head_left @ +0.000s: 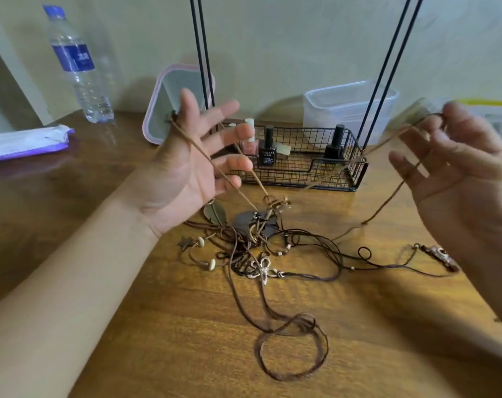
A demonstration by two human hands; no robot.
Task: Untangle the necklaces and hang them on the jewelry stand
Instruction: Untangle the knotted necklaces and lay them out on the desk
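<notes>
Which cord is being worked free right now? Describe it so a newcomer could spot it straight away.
Start at the black wire basket at the back of the wooden table; just in front lies the tangle of necklaces. Out of it rises one light tan cord, stretched between the raised left hand and right hand. The other cords are darker brown and lie slack on the wood.

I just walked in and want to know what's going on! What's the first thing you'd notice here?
Two hands held up over the table: the left hand and the right hand stretch a light brown cord between them. Below them, in the middle of the wooden table, lies a tangled pile of necklaces with a feather pendant. Behind it stands a black wire basket holding nail polish bottles.
</notes>
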